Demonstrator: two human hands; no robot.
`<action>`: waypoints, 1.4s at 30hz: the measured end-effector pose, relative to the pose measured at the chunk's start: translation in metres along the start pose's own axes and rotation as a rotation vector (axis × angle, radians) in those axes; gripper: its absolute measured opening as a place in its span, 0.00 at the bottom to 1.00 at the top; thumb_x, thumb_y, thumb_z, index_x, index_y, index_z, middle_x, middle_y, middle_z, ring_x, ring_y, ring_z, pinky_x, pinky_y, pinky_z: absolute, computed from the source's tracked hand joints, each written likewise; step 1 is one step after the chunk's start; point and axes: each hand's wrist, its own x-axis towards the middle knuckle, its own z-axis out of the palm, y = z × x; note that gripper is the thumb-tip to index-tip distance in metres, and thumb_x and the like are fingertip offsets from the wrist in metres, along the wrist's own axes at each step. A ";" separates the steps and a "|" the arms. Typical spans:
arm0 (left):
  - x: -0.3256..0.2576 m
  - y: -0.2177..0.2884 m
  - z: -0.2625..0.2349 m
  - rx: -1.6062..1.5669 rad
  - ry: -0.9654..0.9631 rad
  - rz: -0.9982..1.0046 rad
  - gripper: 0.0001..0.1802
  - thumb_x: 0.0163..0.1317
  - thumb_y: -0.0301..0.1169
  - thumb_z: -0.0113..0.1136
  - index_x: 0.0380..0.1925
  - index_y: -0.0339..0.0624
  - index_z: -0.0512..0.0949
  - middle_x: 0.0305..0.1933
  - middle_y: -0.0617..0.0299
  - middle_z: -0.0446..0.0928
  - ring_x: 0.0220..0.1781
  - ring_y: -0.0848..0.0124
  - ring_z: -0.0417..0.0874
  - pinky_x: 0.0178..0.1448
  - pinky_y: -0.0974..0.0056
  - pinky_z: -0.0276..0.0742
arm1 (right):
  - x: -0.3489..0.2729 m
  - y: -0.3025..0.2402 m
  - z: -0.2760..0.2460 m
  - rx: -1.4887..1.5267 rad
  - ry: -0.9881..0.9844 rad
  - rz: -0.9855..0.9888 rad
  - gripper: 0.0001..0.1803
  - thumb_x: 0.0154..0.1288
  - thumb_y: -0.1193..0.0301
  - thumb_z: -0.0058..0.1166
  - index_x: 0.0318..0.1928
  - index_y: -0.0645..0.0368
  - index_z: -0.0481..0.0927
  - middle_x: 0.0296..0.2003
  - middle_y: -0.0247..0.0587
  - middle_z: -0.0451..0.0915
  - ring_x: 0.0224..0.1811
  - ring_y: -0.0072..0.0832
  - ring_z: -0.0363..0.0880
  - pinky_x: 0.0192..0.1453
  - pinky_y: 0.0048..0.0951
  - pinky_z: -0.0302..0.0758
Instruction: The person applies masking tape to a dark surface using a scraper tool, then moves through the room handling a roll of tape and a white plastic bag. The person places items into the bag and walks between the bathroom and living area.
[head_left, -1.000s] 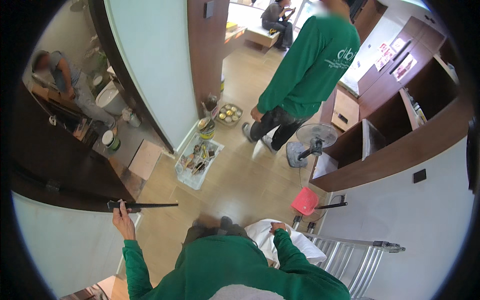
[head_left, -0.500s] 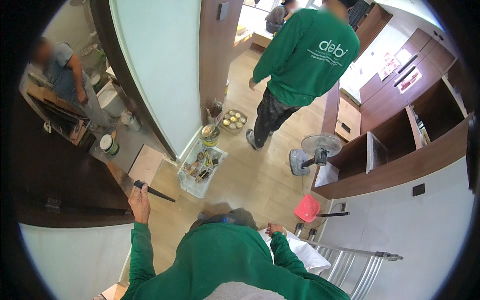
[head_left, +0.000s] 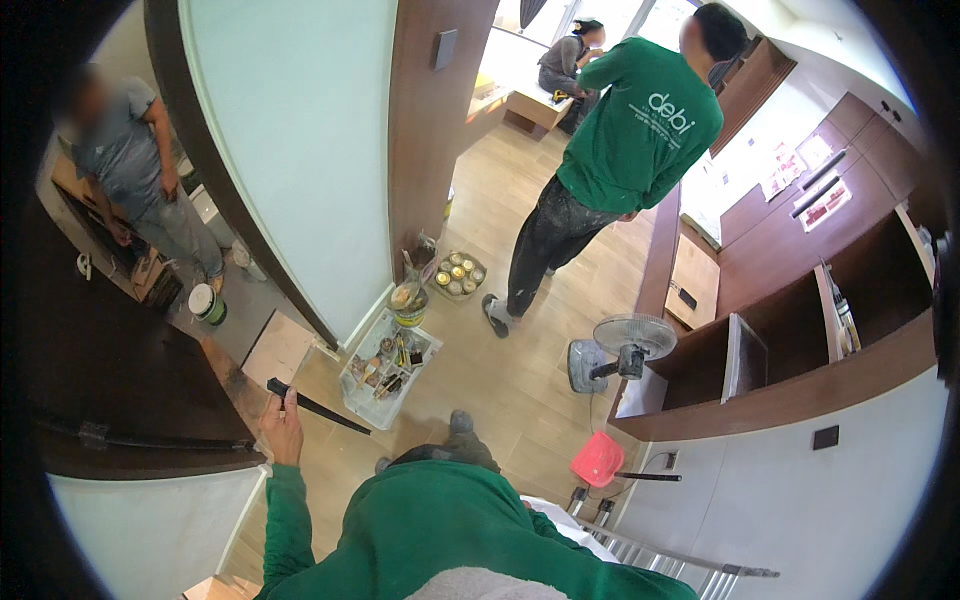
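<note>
My left hand is closed around the thick upper end of a long, black, tapered stick. The stick slants down to the right over the floor, and what it belongs to does not show. Just beyond its lower end lies a clear plastic tray with brushes and small tools in it. My right sleeve shows at my side, beside a white sheet or bag. The right hand itself is hidden by my body.
A co-worker in green stands ahead; another person is through the doorway at left, and one sits far back. A fan, red dustpan and aluminium ladder line the right. Paint cans stand beyond the tray.
My view has shifted forward, and one of my feet now shows in front. The co-worker in green has moved farther off. My right hand has dropped out of sight; the left keeps the stick.
</note>
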 end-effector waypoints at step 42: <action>-0.016 0.105 0.151 -0.199 0.217 -0.279 0.12 0.66 0.33 0.58 0.34 0.32 0.77 0.27 0.65 0.76 0.29 0.79 0.71 0.33 0.70 0.68 | 0.223 0.069 -0.275 1.083 -0.152 0.352 0.23 0.68 0.62 0.40 0.52 0.67 0.77 0.44 0.56 0.81 0.39 0.49 0.83 0.33 0.42 0.77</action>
